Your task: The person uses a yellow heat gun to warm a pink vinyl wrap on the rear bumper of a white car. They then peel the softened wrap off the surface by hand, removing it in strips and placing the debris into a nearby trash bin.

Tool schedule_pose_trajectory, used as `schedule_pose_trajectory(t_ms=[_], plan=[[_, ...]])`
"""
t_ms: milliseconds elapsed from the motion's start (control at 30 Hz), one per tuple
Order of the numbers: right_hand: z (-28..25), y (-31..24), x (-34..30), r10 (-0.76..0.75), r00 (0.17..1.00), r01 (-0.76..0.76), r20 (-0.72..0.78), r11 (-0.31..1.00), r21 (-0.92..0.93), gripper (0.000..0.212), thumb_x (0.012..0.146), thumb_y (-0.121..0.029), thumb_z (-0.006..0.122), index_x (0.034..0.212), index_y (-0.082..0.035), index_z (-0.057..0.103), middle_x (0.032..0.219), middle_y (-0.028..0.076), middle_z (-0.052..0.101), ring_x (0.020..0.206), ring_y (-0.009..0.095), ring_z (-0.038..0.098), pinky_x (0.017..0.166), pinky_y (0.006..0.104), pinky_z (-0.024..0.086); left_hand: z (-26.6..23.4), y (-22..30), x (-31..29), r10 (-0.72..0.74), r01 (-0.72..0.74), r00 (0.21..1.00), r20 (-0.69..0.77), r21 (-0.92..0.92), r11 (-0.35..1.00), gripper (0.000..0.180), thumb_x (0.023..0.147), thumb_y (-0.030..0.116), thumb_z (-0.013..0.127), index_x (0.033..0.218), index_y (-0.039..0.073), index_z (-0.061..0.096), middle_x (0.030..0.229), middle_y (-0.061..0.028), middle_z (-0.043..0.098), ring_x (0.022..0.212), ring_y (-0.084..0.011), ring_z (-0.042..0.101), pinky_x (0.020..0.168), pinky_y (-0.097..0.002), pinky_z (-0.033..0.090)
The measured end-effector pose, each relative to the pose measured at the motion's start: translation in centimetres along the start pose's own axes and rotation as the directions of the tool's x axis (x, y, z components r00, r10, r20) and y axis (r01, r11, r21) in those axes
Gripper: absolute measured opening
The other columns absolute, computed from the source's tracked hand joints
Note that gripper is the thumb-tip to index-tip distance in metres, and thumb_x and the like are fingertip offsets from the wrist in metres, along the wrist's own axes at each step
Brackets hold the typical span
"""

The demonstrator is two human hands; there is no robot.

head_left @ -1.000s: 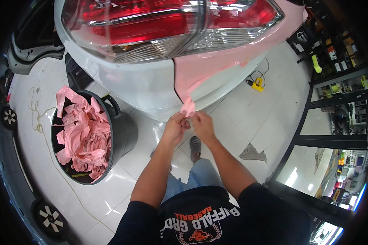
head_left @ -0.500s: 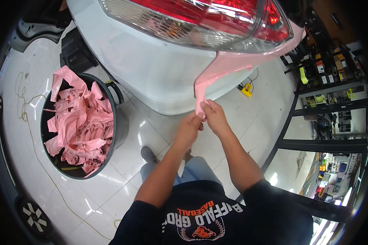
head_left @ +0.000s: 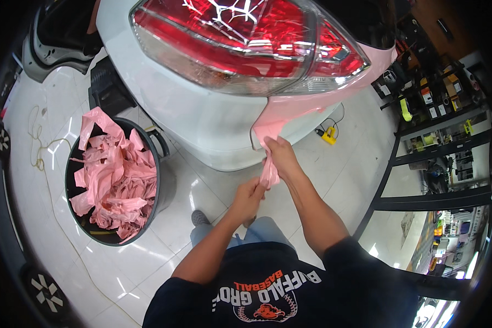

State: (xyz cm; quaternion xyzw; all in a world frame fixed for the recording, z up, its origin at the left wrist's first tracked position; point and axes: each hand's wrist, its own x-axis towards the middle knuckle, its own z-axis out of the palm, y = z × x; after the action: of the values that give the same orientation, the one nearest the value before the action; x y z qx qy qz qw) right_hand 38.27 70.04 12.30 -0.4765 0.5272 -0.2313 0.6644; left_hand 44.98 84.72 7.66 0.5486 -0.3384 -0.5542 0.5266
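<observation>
Pink vinyl film [head_left: 281,112] clings to the white car's [head_left: 202,117] rear corner beneath the red and clear tail light [head_left: 246,49]. A loosened strip of it hangs off the bumper, bunched and creased between my hands. My right hand [head_left: 283,159] is closed around the strip close to the car body. Lower down and nearer to me, my left hand [head_left: 247,200] pinches the strip's loose end. Some fingertips of both hands are hidden behind the film or turned away.
A dark bin [head_left: 167,188] heaped with crumpled pink film [head_left: 115,180] stands at my left. Behind it is a black box [head_left: 109,85]. A yellow tool [head_left: 328,135] with a cord lies on the tiled floor. Shelving [head_left: 432,98] lines the right; a yellowish cord [head_left: 52,197] runs along the left.
My left hand has come down toward me, and a longer piece of loose film now stretches between my hands. My right hand still grips near the car. The view has shifted slightly.
</observation>
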Motion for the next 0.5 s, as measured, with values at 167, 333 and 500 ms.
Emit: schedule_pose_trajectory(t_ms=[167, 333, 500], plan=[[-2.6, 0.3, 0.1, -0.026, 0.994, 0.010, 0.104, 0.989, 0.149, 0.021, 0.092, -0.023, 0.056, 0.087, -0.004, 0.052, 0.066, 0.002, 0.046, 0.052, 0.012, 0.046, 0.046, 0.0299, 0.046, -2.8, 0.7, 4.2, -0.306, 0.167, 0.925, -0.223, -0.485, 0.859, 0.028, 0.097, 0.025, 0.049, 0.103, -0.002, 0.057, 0.092, -0.0095, 0.062, 0.087, -0.0167, 0.059, 0.080, -0.0296, 0.047], [-2.8, 0.7, 0.4, 0.001, 0.975, -0.030, 0.220, 0.991, 0.132, 0.018, 0.092, -0.023, 0.055, 0.089, -0.006, 0.053, 0.068, 0.000, 0.048, 0.052, 0.011, 0.044, 0.049, 0.0296, 0.046, -0.3, 3.3, 12.9, -0.142, 0.096, 0.990, 0.011, -0.787, 0.609, 0.026, 0.096, 0.015, 0.045, 0.113, -0.005, 0.047, 0.108, -0.0156, 0.058, 0.092, -0.0239, 0.060, 0.083, -0.0375, 0.049], [-5.4, -0.2, -0.7, -0.092, 0.972, 0.046, 0.215, 0.976, 0.211, 0.016, 0.092, -0.021, 0.054, 0.090, -0.005, 0.054, 0.069, 0.000, 0.048, 0.054, 0.009, 0.045, 0.047, 0.0295, 0.045, 4.5, 6.6, 12.2, -0.203, -0.082, 0.931, -0.303, -0.718, 0.691, 0.011, 0.094, 0.006, 0.044, 0.101, -0.003, 0.048, 0.094, -0.0128, 0.059, 0.089, -0.0262, 0.061, 0.081, -0.0382, 0.050]])
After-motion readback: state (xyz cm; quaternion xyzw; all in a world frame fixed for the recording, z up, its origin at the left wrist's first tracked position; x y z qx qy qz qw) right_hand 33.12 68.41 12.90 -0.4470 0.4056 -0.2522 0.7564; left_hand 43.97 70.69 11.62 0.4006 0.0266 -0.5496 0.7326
